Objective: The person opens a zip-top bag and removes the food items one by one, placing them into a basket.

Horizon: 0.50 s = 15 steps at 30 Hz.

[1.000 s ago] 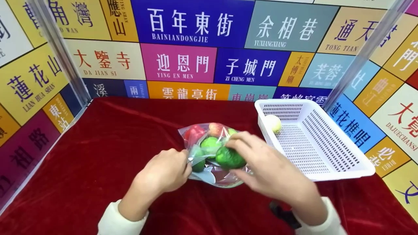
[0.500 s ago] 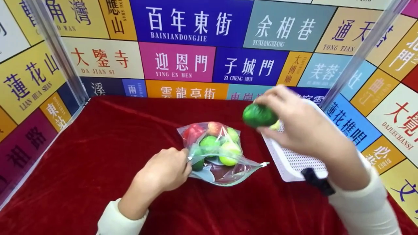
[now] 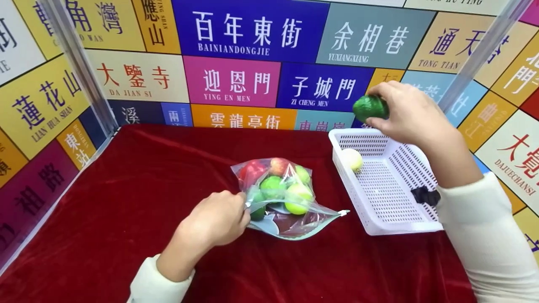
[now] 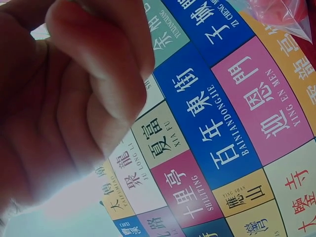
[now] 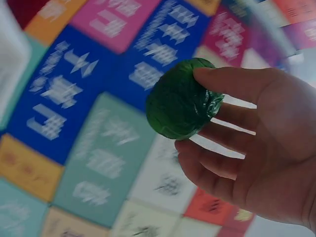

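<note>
My left hand (image 3: 217, 219) grips the left edge of a clear zip bag (image 3: 313, 216) lying on the red cloth, its mouth facing me. Inside show a red fruit or pepper (image 3: 254, 169), a red-yellow apple (image 3: 278, 166) and several green fruits (image 3: 298, 198). In the left wrist view, curled fingers (image 4: 98, 64) fill the left side. My right hand (image 3: 414, 111) is raised over the far end of a white basket, holding a dark green, bumpy, avocado-like fruit (image 3: 370, 108). The right wrist view shows that avocado-like fruit (image 5: 182, 101) pinched between thumb and fingertips.
The white perforated basket (image 3: 353, 198) stands on the right, with a pale yellow-green round fruit (image 3: 352, 160) at its left wall. Red velvet cloth (image 3: 126, 202) covers the table. Sign-printed panels (image 3: 248, 29) and metal posts (image 3: 86, 71) close off the back and sides.
My right hand has lifted the avocado-like fruit away from the bag's mouth, moving right and up to above the basket. My left hand has kept its grip on the bag edge.
</note>
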Available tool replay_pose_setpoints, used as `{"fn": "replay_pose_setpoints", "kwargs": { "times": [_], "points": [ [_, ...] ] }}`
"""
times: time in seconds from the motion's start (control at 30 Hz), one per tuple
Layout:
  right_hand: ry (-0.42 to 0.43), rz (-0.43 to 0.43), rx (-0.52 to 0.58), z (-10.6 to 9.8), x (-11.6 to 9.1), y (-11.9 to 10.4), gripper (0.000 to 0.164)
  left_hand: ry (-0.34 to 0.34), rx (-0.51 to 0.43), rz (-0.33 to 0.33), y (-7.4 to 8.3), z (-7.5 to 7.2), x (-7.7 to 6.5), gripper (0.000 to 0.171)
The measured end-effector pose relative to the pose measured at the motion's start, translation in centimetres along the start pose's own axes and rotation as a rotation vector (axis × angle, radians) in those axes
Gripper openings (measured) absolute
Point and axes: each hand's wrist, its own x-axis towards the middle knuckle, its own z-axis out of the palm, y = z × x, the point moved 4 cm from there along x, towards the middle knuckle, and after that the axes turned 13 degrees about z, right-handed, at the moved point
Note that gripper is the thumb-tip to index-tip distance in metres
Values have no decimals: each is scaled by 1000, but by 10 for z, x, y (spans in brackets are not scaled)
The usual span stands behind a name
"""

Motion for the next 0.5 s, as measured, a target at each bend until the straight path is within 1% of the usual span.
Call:
{"fn": "replay_pose_setpoints", "kwargs": {
  "times": [0.13, 0.23, 0.33, 0.5],
  "points": [
    [-36, 87, -18, 25, 29, 33, 53, -5, 0, -8, -1, 0, 1, 21],
    [-66, 135, -39, 47, 46, 52, 54, -8, -2, -14, -2, 0, 1, 21],
    [-87, 175, -49, 68, 55, 68, 55, -11, -6, -17, -2, 1, 0, 22],
    [-144, 251, -37, 97, 61, 87, 59, -20, -7, -23, -2, 0, 1, 22]
  ]
}}
